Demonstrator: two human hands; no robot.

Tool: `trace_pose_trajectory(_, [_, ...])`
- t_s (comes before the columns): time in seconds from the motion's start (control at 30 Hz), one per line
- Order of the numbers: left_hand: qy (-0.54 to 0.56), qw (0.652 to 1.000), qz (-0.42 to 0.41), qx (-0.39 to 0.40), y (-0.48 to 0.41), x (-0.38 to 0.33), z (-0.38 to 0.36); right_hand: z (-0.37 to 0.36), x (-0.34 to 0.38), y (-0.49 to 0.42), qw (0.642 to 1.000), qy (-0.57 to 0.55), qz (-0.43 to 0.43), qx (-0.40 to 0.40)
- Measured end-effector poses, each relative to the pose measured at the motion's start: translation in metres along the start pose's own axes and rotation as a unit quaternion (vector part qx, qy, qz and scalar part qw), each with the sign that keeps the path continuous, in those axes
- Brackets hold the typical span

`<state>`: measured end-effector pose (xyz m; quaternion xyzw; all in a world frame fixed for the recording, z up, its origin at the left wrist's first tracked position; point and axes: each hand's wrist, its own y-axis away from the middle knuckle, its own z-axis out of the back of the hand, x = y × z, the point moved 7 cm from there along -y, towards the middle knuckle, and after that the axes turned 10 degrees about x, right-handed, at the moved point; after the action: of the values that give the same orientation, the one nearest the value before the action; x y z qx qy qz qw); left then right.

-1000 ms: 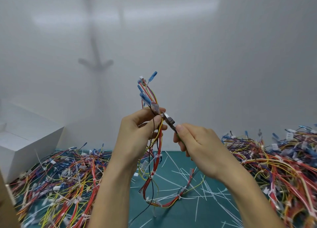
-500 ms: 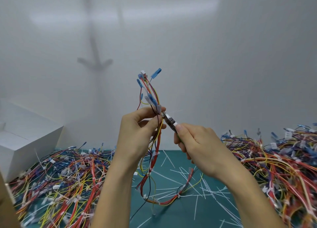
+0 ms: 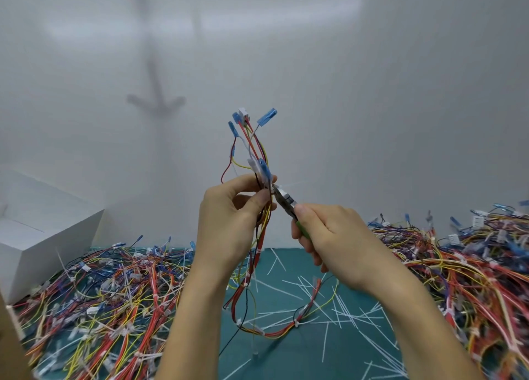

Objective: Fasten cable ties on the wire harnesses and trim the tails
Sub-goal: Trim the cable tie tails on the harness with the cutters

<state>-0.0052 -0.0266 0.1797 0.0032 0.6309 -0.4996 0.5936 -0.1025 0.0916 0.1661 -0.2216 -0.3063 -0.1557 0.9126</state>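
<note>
Head view, nearest first: the green surface (image 3: pixel 300 359) is strewn with white offcuts (image 3: pixel 325 341), which suggests the trimmed tails are simply left to drop where the work is done. The lower loop of the wire harness (image 3: pixel 274 334) rests on it between the forearms, with several ties already around it.

Higher up, both hands lift the harness toward the camera, probably to bring the small cut close to the eye. The left hand (image 3: pixel 229 225) has its fingers and thumb curled round the bundle and pinches it just below the blue terminals, holding the wires steady and upright. The right hand (image 3: pixel 332 236) is wrapped round the green handles of the cutters (image 3: pixel 282 200), whose metal nose meets the bundle beside the left fingertips. A faint pale strip (image 3: pixel 289 185) juts right from that spot, likely the tie's tail, so the step in hand looks like trimming. Whether the blades have closed cannot be told.

Farther back, a left pile (image 3: pixel 100 294) and a right pile (image 3: pixel 472 265) of harnesses flank the surface within reach, perhaps sorted by stage. A white box (image 3: pixel 43 231) stands far left against the pale wall (image 3: pixel 372 93).
</note>
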Motion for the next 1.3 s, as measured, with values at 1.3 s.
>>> trace_pose_trajectory(1.3, [-0.107,0.984,-0.124,-0.074,0.008,-0.022,0.001,-0.001,-0.003,0.002,0.988,-0.145,-0.015,0.042])
